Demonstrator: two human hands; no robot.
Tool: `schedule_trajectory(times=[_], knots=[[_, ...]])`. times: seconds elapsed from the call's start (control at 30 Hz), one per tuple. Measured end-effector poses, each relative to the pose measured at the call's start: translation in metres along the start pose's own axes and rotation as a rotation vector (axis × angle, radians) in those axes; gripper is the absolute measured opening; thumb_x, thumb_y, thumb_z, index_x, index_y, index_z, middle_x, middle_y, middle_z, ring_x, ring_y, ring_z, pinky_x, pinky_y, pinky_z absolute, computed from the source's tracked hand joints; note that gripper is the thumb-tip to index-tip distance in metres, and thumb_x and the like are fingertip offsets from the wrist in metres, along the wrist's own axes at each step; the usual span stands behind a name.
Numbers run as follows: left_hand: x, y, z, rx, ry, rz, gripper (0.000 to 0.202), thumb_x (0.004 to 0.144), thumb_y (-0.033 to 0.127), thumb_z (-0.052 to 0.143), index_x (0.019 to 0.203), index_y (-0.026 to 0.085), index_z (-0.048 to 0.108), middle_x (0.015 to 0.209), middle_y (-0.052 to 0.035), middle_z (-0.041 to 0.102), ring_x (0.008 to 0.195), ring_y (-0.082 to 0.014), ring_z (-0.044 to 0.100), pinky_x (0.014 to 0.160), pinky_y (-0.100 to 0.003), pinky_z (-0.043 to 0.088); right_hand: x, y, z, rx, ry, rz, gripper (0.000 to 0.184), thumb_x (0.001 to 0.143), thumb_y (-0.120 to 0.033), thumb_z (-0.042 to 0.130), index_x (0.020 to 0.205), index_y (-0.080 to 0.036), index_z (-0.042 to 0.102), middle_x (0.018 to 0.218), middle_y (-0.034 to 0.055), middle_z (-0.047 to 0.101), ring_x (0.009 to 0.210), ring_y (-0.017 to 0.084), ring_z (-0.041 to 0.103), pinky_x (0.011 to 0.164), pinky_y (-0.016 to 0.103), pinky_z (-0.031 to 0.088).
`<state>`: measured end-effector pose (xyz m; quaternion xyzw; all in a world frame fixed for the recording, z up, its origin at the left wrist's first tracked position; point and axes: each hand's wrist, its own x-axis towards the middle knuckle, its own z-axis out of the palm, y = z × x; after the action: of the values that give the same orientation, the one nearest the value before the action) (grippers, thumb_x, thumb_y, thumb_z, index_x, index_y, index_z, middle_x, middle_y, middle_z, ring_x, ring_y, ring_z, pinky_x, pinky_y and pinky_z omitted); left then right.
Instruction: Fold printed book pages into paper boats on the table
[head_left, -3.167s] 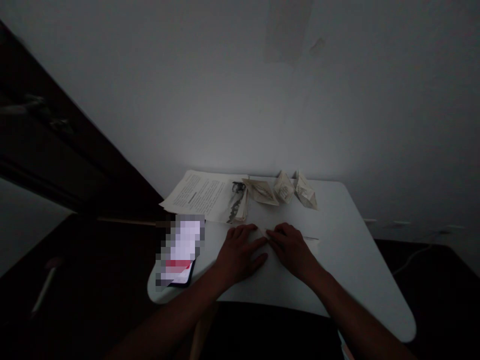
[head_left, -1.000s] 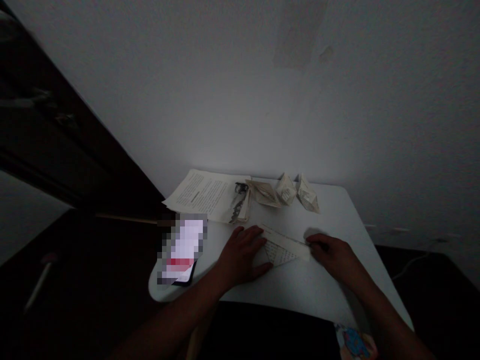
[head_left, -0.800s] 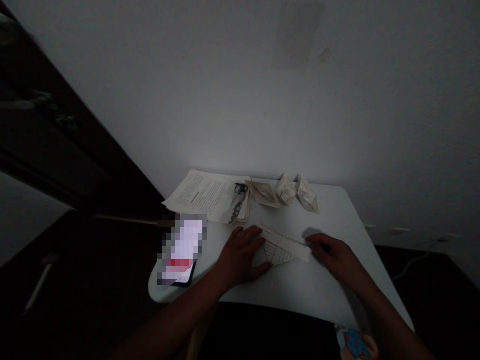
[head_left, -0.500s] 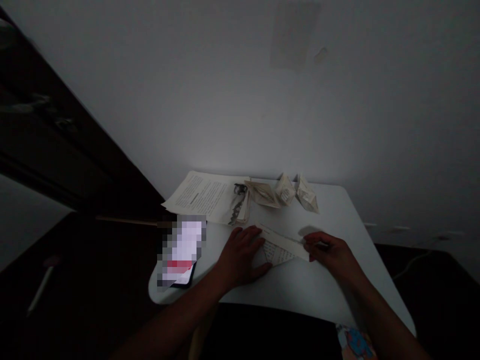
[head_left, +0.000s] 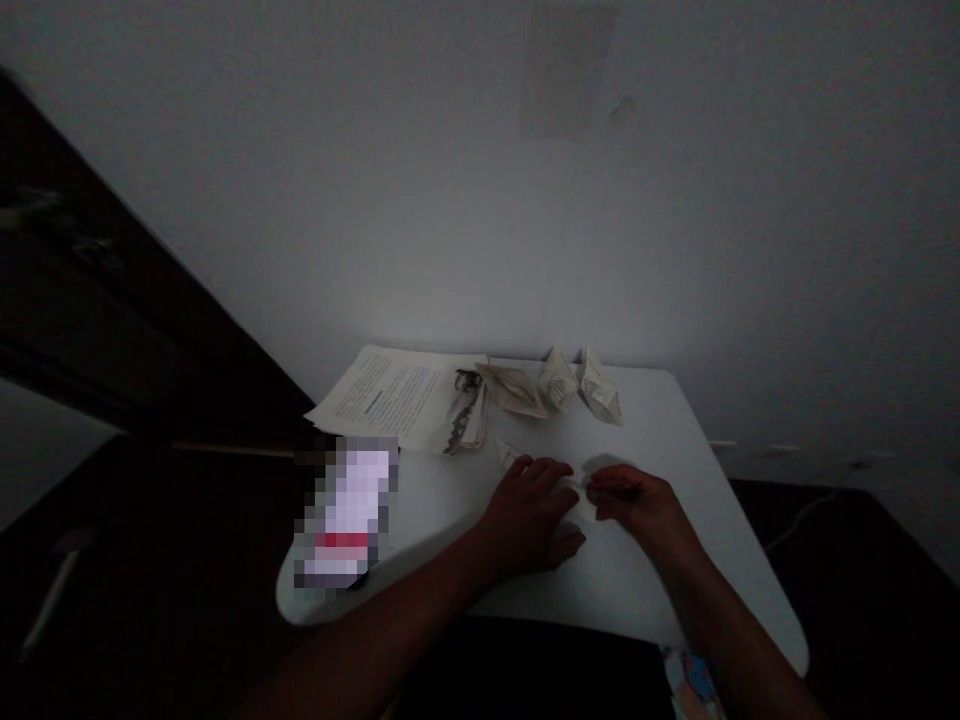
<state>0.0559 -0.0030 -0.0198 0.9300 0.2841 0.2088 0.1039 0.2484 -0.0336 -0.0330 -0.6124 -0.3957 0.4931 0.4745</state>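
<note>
Since the left hand [head_left: 532,515] lies palm-down with its fingers [head_left: 553,470] spread and released, gripping nothing, it reads as a weight that pins the folded sheet [head_left: 506,455] against sliding on the smooth desk [head_left: 675,560]. Most of the sheet is hidden under that palm. One pale corner pokes out beyond the knuckles, and a sliver shows between the two hands. The right hand [head_left: 634,500], just beside the left, has its fingers [head_left: 600,488] drawn together on the sheet's near edge in what looks like a pinch, though the dim light makes the contact hard to see.

To the left, near the desk's front rim, a phone [head_left: 345,515] lies face up with its screen lit, within easy glance. Farther back, a stack of printed pages [head_left: 401,400] rests at an angle and overhangs the desk's left edge. Three small folded paper pieces [head_left: 556,380] stand in a row just beside it, along the far edge and clear of the hands.

The desk is white with rounded corners and is pushed against a plain pale wall [head_left: 480,200] that has a faint patch high up. Dark woodwork [head_left: 90,300] slants away on the left, and a cable [head_left: 795,515] trails over the dark floor on the right.
</note>
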Motion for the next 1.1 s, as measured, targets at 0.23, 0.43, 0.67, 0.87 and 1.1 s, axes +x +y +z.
schedule_trajectory(times=[0.23,0.43,0.67,0.87,1.1], knots=[[0.013,-0.003,0.012,-0.065,-0.006,0.047,0.026,0.072,0.037,0.059,0.092,0.020,0.058,0.115,-0.0069,0.057,0.107,-0.0217,0.050,0.096,-0.040,0.031,0.001,0.007,0.000,0.050,0.000,-0.003,0.034,0.052,-0.034,0.080,0.078,-0.016,0.067,0.071,0.0044,0.069,0.062,0.019,0.064,0.055,0.033,0.056],[0.010,0.001,0.019,-0.029,0.014,0.081,0.019,0.075,0.029,0.053,0.091,0.019,0.057,0.106,-0.0059,0.061,0.104,-0.0200,0.052,0.094,-0.039,0.032,0.001,0.007,-0.002,0.039,-0.019,0.010,0.035,0.053,-0.032,0.080,0.079,-0.015,0.067,0.070,0.0043,0.068,0.064,0.020,0.065,0.055,0.033,0.057],[0.012,0.000,0.020,-0.025,0.052,0.080,0.014,0.082,0.025,0.047,0.086,0.018,0.057,0.099,-0.0058,0.063,0.098,-0.0183,0.055,0.090,-0.037,0.035,0.001,0.007,-0.001,0.038,-0.022,0.012,0.035,0.051,-0.034,0.081,0.078,-0.016,0.067,0.070,0.0039,0.069,0.065,0.021,0.065,0.057,0.034,0.058],[0.014,-0.002,0.019,-0.099,0.059,0.048,0.015,0.084,0.023,0.044,0.082,0.018,0.058,0.095,-0.0041,0.064,0.093,-0.0164,0.055,0.087,-0.035,0.037,0.001,0.007,-0.002,0.059,-0.060,0.009,0.035,0.054,-0.034,0.080,0.081,-0.016,0.066,0.072,0.0041,0.069,0.065,0.020,0.066,0.060,0.034,0.058],[0.017,-0.007,0.022,-0.178,0.071,-0.011,0.007,0.077,0.020,0.052,0.076,0.017,0.059,0.090,-0.0046,0.063,0.089,-0.0164,0.055,0.086,-0.032,0.040,-0.002,0.006,-0.001,0.058,-0.037,-0.010,0.040,0.056,-0.040,0.079,0.085,-0.015,0.066,0.077,0.0065,0.070,0.064,0.021,0.066,0.063,0.037,0.058]])
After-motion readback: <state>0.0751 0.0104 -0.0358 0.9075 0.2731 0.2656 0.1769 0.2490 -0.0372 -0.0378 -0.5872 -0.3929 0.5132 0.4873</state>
